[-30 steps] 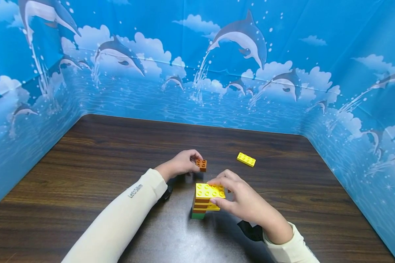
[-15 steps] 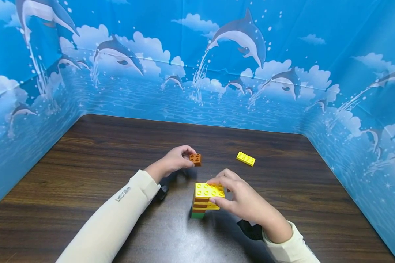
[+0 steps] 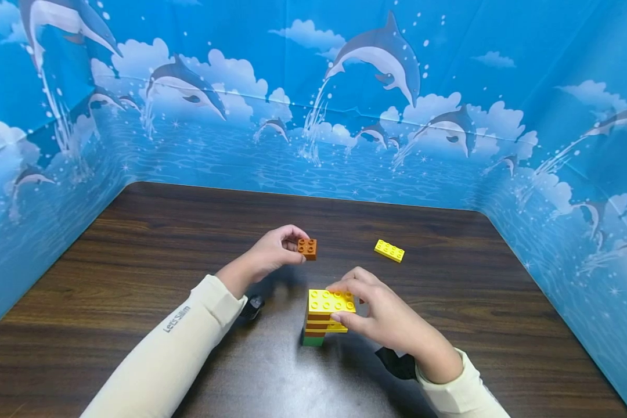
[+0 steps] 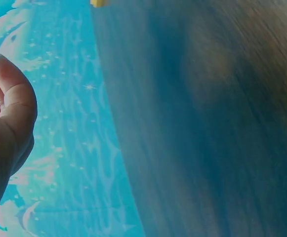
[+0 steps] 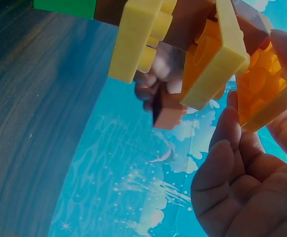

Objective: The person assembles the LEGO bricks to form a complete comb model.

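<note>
My left hand [image 3: 271,252] pinches a brown two-by-two toy building brick [image 3: 307,248], studs up, above the table behind a stack. In the left wrist view only part of the left hand [image 4: 12,108] shows at the edge. The stack [image 3: 315,325] stands upright, with a green brick at its base and brown bricks alternating with yellow plates above. With thumb and fingers my right hand [image 3: 376,307] grips the top yellow plate [image 3: 330,301]. In the right wrist view, the yellow plates stick out to one side, and the brown brick [image 5: 169,111] appears beyond them.
A loose yellow two-by-four plate [image 3: 389,251] lies on the dark wood table [image 3: 188,220], right of and behind the stack. A blue dolphin-print curtain [image 3: 214,151] borders the table at the back and sides.
My left hand has lifted the brown brick and carried it left and away from the stack. My right hand keeps its grip on the stack's top plate.
</note>
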Demonstrator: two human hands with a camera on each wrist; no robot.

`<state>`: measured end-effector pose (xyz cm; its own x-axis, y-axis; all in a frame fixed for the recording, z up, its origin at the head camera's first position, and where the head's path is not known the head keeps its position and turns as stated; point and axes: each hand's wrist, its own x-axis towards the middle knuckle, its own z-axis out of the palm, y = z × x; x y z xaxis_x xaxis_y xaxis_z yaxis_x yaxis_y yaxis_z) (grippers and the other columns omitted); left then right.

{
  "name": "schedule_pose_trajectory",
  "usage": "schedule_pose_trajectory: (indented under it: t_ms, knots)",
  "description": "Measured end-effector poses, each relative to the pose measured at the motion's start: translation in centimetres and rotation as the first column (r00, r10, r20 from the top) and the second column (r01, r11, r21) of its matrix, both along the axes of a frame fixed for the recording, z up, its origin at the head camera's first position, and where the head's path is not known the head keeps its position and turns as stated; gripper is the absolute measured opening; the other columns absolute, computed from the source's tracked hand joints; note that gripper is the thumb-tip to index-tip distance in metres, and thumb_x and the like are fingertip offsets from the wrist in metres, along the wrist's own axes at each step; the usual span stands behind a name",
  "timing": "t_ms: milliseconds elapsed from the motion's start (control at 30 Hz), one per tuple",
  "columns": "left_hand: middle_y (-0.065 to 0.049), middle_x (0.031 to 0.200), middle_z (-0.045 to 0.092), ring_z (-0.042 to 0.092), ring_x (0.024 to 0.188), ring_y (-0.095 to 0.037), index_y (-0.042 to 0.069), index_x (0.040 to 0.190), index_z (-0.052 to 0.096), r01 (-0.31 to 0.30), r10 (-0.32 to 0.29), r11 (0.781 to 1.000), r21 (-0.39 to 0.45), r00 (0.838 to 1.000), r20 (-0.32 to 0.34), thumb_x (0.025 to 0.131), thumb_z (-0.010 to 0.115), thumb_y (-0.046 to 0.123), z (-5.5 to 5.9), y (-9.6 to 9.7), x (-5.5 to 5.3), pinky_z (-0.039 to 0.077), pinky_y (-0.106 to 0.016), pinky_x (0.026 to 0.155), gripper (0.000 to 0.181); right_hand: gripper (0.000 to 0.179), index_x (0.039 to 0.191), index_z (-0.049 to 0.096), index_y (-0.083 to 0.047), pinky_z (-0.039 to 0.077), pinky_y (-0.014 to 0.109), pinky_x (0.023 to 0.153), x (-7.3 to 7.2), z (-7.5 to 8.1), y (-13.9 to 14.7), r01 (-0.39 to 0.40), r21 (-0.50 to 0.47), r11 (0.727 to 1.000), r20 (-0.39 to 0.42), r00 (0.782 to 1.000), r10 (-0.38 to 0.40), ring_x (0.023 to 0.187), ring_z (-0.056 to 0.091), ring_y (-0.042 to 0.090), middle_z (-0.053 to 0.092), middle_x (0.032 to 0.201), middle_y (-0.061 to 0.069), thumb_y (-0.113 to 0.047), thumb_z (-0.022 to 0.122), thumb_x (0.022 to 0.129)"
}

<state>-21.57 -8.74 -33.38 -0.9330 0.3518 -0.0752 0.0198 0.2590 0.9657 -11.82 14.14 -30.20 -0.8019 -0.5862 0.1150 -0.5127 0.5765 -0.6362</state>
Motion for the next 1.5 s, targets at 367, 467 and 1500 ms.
schedule_pose_trajectory:
  t_ms: [367, 467, 1500]
  knots:
    - [-0.012, 0.104, 0.054, 0.052, 0.091, -0.024, 0.006, 0.110, 0.051, -0.001, 0.003, 0.999, 0.049, 0.999, -0.036, 0.074, 0.063, 0.000, 1.3, -0.2, 1.8, 0.047, -0.033, 0.074, 0.039, 0.036, 0.114, 0.057, -0.026, 0.045, 0.022, 0.058, -0.1, 0.1, -0.1, -0.006, -0.008, 1.000, 0.011, 1.000, 0.006, 0.086, 0.045, 0.009, 0.047, 0.099, -0.012, -0.031, 0.066, 0.080]
    - [-0.012, 0.105, 0.054, 0.053, 0.092, -0.023, 0.007, 0.110, 0.051, -0.012, 0.015, 0.998, 0.064, 0.999, -0.044, 0.074, 0.064, 0.000, 1.6, -0.2, 2.4, 0.048, -0.033, 0.074, 0.039, 0.036, 0.114, 0.058, -0.025, 0.046, 0.022, 0.059, -0.1, 0.1, -0.1, -0.007, -0.016, 1.000, 0.018, 1.000, 0.008, 0.086, 0.046, 0.009, 0.047, 0.099, -0.012, -0.029, 0.067, 0.080]
    - [-0.014, 0.104, 0.049, 0.051, 0.083, -0.023, 0.002, 0.111, 0.048, -0.006, 0.017, 0.991, 0.131, 0.996, -0.084, 0.076, 0.064, 0.000, 3.2, 0.9, 8.1, 0.046, -0.029, 0.066, 0.038, 0.035, 0.112, 0.058, -0.020, 0.047, 0.023, 0.059, -0.4, 0.2, 0.0, -0.012, -0.034, 0.999, 0.053, 0.999, 0.014, 0.085, 0.047, 0.010, 0.047, 0.099, -0.011, -0.021, 0.068, 0.079]
